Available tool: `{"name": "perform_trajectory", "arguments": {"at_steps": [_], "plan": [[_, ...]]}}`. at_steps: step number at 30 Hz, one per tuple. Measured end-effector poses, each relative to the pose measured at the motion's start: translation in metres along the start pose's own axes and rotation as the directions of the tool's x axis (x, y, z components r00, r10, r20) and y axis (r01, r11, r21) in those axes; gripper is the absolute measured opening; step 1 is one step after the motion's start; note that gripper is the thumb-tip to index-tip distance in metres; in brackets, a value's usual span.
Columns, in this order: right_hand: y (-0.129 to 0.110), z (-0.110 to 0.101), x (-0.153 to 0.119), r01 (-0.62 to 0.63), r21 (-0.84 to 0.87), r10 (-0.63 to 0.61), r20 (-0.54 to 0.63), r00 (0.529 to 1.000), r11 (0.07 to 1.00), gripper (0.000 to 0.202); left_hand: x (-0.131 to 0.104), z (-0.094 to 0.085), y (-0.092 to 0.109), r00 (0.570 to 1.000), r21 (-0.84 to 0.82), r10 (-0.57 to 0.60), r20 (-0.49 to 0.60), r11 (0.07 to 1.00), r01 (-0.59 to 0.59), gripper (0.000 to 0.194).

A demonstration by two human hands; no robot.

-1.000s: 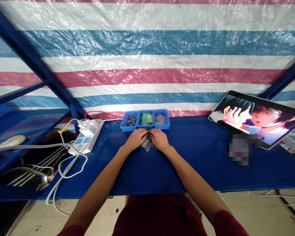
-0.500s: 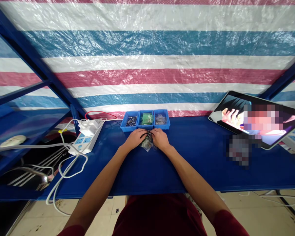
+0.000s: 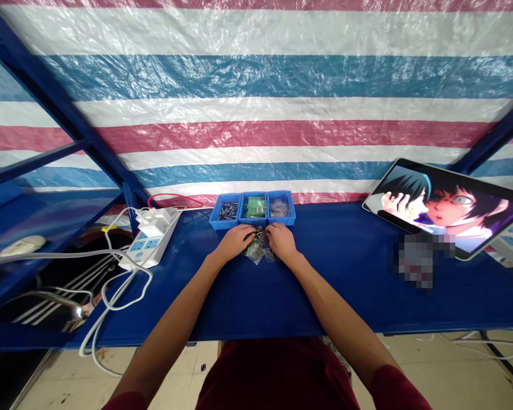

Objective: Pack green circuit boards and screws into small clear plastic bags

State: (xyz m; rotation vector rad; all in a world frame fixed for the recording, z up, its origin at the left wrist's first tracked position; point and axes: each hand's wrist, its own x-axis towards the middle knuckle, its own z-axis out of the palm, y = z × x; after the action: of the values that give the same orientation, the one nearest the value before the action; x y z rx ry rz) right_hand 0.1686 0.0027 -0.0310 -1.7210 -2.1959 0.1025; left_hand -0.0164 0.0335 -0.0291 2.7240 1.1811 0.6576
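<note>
My left hand (image 3: 236, 240) curls in from the left over a small pile of clear plastic bags (image 3: 253, 253) on the table. From the other side my right hand (image 3: 281, 241) bends over the pile's right edge. The fingers of both hands are closed, and what they pinch is too small to make out. Small dark metal pieces (image 3: 260, 232) show between the fingertips. Just beyond stand three blue bins: the left bin (image 3: 218, 224) has metal pins in it, the middle bin (image 3: 252, 221) green packets, the right bin (image 3: 284, 221) clear bags.
At the left, a white power strip (image 3: 147, 249) with plugs and looping white cables (image 3: 106, 304) lies on the blue table (image 3: 256, 307). A tablet (image 3: 447, 208) leans at the back right, a blurred-out object before it. Striped sheeting (image 3: 282, 134) hangs behind.
My right hand has drawn slightly away from the left, so the gap between the fingertips is wider and more of the bags and metal pieces shows. The left hand has barely moved.
</note>
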Motion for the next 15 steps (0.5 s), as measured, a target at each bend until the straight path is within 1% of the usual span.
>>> {"name": "perform_trajectory", "arguments": {"at_steps": [3, 9, 15], "plan": [[-0.002, -0.003, -0.001, -0.040, -0.011, 0.040, 0.005, 0.999, 0.999, 0.024, 0.000, 0.000, 0.000, 1.000, -0.008, -0.005, 0.003, 1.000, 0.005, 0.030], [-0.007, -0.010, -0.003, -0.159, -0.080, 0.162, 0.033, 0.986, 0.984, 0.020, 0.000, -0.001, 0.001, 1.000, 0.010, -0.002, 0.009, 1.000, 0.002, 0.029], [-0.007, -0.012, -0.004, -0.180, -0.079, 0.184, 0.050, 0.982, 0.981, 0.021, 0.000, 0.000, -0.001, 1.000, 0.001, 0.004, 0.005, 1.000, -0.004, 0.028]]}}
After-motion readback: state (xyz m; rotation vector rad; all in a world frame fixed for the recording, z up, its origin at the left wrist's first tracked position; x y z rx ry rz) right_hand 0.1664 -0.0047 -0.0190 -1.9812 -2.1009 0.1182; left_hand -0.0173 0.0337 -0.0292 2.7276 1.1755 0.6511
